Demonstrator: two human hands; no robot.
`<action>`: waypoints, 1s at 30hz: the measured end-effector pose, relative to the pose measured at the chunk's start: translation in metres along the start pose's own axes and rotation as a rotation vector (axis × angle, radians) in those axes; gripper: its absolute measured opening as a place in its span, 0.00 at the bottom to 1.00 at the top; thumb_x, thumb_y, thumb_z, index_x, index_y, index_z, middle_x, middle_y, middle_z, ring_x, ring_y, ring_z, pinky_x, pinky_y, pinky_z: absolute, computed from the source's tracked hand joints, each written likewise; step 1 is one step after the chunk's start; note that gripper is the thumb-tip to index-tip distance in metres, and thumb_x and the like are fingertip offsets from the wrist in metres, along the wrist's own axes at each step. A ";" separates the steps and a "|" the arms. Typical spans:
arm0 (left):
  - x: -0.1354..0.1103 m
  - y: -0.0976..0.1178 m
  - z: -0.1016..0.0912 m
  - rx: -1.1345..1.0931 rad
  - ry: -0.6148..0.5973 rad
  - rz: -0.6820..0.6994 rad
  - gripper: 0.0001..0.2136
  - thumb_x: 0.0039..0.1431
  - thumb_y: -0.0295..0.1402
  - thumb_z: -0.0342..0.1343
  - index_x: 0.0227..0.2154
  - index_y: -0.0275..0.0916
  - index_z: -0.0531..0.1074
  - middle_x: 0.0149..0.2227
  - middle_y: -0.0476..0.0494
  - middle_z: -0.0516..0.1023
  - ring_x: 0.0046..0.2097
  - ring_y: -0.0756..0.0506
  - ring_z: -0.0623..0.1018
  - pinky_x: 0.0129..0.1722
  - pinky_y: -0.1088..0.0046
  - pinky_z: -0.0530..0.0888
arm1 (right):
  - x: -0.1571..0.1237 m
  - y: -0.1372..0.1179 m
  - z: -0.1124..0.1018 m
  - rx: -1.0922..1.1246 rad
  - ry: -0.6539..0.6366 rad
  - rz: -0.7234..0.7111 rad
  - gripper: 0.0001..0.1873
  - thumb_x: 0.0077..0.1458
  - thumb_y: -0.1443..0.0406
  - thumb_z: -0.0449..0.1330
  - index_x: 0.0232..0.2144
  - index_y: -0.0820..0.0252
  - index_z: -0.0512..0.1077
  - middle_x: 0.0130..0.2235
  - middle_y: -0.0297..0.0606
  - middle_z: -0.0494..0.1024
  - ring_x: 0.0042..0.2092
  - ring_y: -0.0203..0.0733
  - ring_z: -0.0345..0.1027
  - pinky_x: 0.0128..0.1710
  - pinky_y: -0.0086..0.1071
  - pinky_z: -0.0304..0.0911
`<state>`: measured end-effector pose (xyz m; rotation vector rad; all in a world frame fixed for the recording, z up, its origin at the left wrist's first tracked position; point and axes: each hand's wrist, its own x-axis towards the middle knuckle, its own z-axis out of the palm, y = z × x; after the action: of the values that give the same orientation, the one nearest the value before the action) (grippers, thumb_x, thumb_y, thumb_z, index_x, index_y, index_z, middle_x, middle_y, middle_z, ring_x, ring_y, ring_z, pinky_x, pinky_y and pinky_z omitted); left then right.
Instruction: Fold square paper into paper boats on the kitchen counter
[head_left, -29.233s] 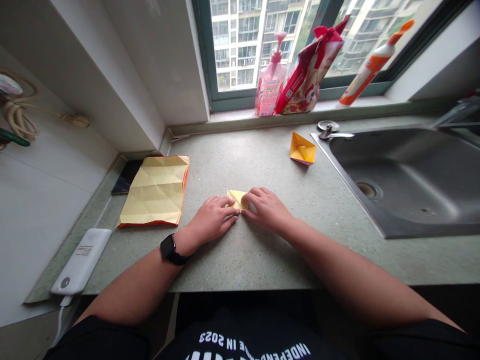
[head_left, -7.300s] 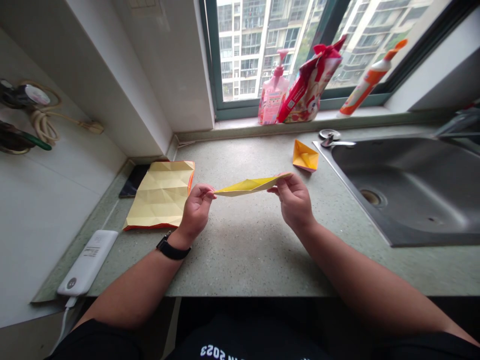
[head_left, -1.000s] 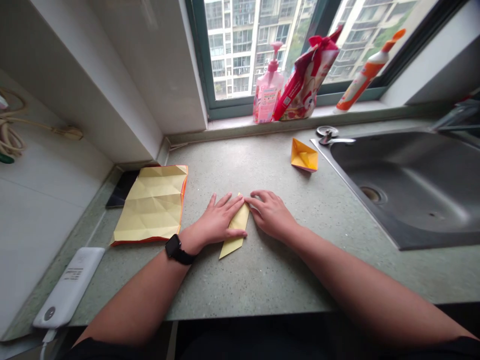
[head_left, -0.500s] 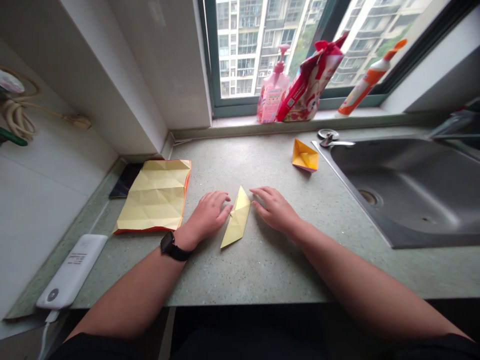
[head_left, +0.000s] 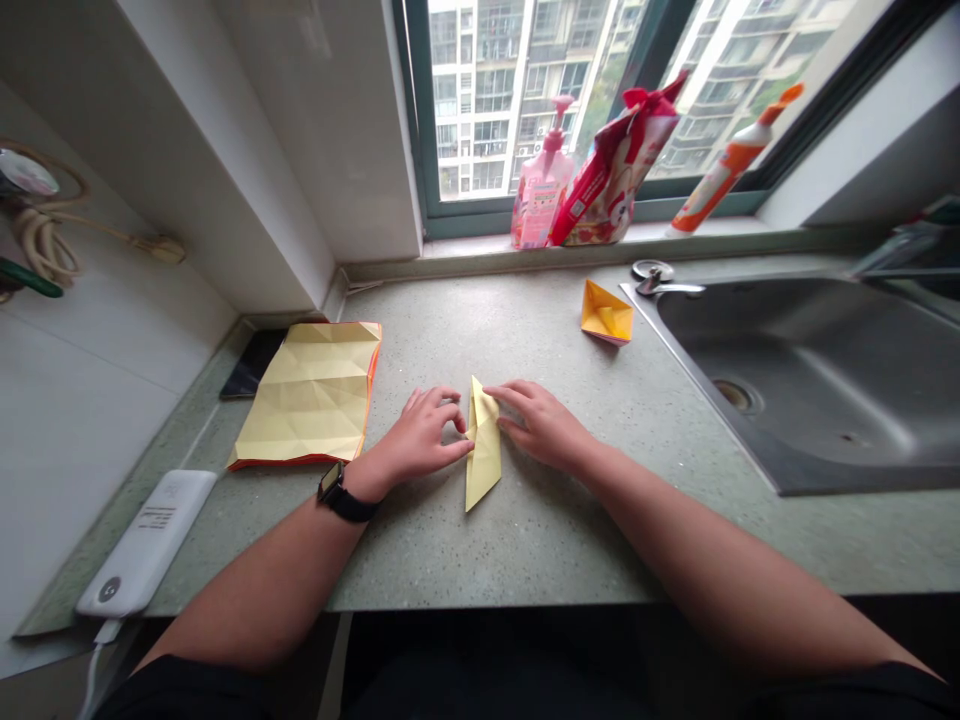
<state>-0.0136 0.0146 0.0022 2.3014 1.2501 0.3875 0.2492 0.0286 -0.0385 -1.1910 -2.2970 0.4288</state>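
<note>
A folded piece of pale yellow paper (head_left: pixel 486 455), long and pointed at both ends, lies on the counter between my hands. My left hand (head_left: pixel 425 432), with a black watch (head_left: pixel 346 492) on its wrist, pinches a small flap at the paper's left edge between thumb and forefinger. From the other side, my right hand (head_left: pixel 546 425) rests its outstretched fingertips on the paper's upper right edge. The fingers of that hand are apart and not closed round anything.
A stack of creased yellow sheets (head_left: pixel 307 395) lies left, partly over a dark flat object (head_left: pixel 253 362). A white power bank (head_left: pixel 146 545) sits front left. An orange folded paper shape (head_left: pixel 606 312) stands near the sink (head_left: pixel 825 380). Bottles and a red bag (head_left: pixel 619 165) line the windowsill.
The folded paper has turned more upright in view, its lower end swinging right. My left thumb and forefinger have closed on its flap, and my right fingertips have come onto its upper edge.
</note>
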 end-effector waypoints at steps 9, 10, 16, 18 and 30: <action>0.003 -0.002 0.007 -0.055 0.027 0.004 0.05 0.64 0.34 0.68 0.39 0.43 0.78 0.66 0.37 0.72 0.71 0.34 0.69 0.77 0.40 0.57 | 0.001 0.003 0.001 -0.028 -0.021 0.009 0.27 0.62 0.72 0.63 0.61 0.51 0.76 0.55 0.45 0.82 0.56 0.53 0.75 0.60 0.51 0.71; 0.003 -0.003 0.008 -0.046 0.043 0.009 0.05 0.64 0.34 0.68 0.39 0.43 0.78 0.66 0.37 0.72 0.71 0.34 0.69 0.76 0.42 0.60 | 0.002 0.003 0.001 -0.027 -0.021 0.011 0.27 0.62 0.72 0.63 0.61 0.51 0.76 0.55 0.45 0.82 0.56 0.53 0.75 0.60 0.51 0.71; 0.004 -0.004 0.010 0.000 0.127 0.036 0.04 0.65 0.34 0.68 0.36 0.42 0.78 0.65 0.37 0.73 0.69 0.33 0.71 0.72 0.44 0.68 | 0.003 0.001 -0.001 -0.018 -0.036 0.034 0.27 0.62 0.72 0.63 0.61 0.51 0.77 0.54 0.44 0.82 0.56 0.51 0.75 0.61 0.51 0.70; 0.004 -0.003 0.010 0.018 0.128 0.042 0.05 0.65 0.35 0.68 0.35 0.42 0.78 0.65 0.37 0.73 0.69 0.33 0.71 0.72 0.43 0.68 | 0.003 0.000 -0.002 -0.018 -0.041 0.045 0.26 0.61 0.72 0.63 0.60 0.51 0.77 0.54 0.43 0.82 0.56 0.51 0.75 0.61 0.50 0.70; 0.004 -0.002 0.014 0.025 0.008 -0.011 0.07 0.62 0.35 0.69 0.36 0.42 0.77 0.72 0.33 0.66 0.74 0.30 0.65 0.76 0.34 0.53 | 0.003 -0.009 -0.018 -0.079 -0.146 -0.010 0.14 0.61 0.69 0.68 0.49 0.55 0.80 0.55 0.44 0.81 0.56 0.50 0.74 0.60 0.45 0.70</action>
<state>-0.0067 0.0151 -0.0108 2.3155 1.2775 0.3792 0.2518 0.0261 -0.0186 -1.2218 -2.4637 0.4384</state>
